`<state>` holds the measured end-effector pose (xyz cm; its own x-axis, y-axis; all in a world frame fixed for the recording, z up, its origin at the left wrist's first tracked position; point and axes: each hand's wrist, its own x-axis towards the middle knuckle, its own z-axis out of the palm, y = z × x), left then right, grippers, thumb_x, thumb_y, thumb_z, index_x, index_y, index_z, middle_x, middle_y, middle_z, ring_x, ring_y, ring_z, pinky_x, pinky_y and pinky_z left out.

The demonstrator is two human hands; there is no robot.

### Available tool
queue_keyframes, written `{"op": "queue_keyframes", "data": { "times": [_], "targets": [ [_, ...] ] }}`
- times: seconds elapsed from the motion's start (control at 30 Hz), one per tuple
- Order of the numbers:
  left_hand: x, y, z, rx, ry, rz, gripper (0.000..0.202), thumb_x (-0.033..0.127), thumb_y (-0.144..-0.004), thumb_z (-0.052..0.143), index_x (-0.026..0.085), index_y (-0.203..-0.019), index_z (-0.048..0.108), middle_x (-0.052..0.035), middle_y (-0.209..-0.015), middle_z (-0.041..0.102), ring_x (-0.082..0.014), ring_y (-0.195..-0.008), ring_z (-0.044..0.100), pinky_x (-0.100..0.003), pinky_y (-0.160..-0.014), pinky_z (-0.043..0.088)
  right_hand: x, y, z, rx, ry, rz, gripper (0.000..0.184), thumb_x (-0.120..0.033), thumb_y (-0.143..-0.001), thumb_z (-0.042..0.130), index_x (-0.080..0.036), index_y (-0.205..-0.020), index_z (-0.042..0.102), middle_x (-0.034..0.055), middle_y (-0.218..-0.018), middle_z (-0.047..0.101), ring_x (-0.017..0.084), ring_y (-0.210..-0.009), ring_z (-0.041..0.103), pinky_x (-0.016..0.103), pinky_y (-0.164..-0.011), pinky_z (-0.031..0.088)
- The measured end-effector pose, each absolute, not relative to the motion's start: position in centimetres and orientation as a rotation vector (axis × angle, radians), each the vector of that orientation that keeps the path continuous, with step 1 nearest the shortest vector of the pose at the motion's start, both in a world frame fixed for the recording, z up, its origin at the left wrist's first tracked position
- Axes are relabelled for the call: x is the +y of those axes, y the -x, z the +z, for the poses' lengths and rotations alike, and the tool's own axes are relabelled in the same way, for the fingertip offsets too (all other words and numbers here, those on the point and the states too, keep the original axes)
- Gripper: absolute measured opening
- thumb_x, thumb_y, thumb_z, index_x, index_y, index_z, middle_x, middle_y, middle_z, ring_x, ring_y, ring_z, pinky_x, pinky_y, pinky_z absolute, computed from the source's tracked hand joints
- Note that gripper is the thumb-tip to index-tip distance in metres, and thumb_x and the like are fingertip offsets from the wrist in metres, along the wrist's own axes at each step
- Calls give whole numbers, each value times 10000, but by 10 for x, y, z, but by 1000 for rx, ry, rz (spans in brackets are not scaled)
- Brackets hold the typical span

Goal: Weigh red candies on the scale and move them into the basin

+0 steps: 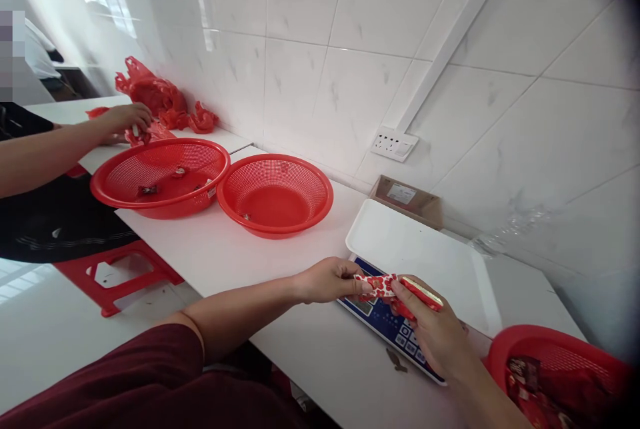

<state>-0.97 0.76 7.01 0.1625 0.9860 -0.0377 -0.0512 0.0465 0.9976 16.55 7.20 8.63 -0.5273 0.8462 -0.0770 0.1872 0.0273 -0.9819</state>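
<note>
Both hands meet low in the middle of the frame, above the keypad edge of a white scale. Coming in from the lower left, the left hand has its fingers closed on one end of a small red-and-white patterned packet. From the lower right, the right hand pinches the other end, where a red piece with a gold edge shows between thumb and fingers. The packet hangs just over the scale's blue button panel; whether it touches the panel cannot be told.

At the lower right corner sits a red basket holding dark red wrapped items. Behind the scale, against the tiled wall, lies a brown cardboard box, with a white wall socket above it. On the white counter, left of centre, stand two red mesh baskets side by side, rims nearly touching: the nearer one almost bare, the farther one with a few small pieces inside. At the upper left another person's hand reaches toward the farther basket, near crumpled red plastic bags. A red stool stands on the floor at the left.
</note>
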Motion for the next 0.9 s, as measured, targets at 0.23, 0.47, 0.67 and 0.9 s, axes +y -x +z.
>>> {"op": "queue_keyframes", "data": {
  "times": [0.23, 0.47, 0.67, 0.9],
  "targets": [
    [9, 4, 67, 979, -1205, 1219, 453, 569, -694, 610, 123, -675, 538, 34, -610, 472, -77, -586, 426, -210, -565, 328, 74, -167, 86, -1717, 1033, 1573, 279, -493, -695, 649, -219, -736, 617, -9, -693, 590, 158, -673, 512, 243, -570, 409],
    [9, 2, 63, 1011, -1150, 1216, 460, 588, -748, 531, 133, -694, 496, 42, -583, 454, -71, -545, 407, -207, -527, 310, 74, -167, 91, -1680, 1076, 1642, 278, -478, -690, 661, -204, -703, 613, -9, -651, 562, 140, -626, 489, 240, -545, 401],
    [10, 4, 62, 1006, -1101, 1249, 498, 627, -754, 483, 135, -676, 492, 25, -573, 494, -83, -542, 459, -220, -542, 360, 74, -163, 93, -1484, 1133, 1734, 277, -436, -617, 735, -190, -693, 634, -7, -655, 589, 115, -576, 512, 207, -487, 430],
    [14, 5, 33, 1095, -1035, 1191, 512, 655, -729, 473, 144, -705, 496, 25, -563, 505, -84, -517, 461, -222, -523, 366, 96, -169, 84, -870, 1204, 1673, 290, -353, -630, 745, -220, -849, 609, -11, -740, 660, 112, -627, 610, 164, -466, 492]
  ]
}}
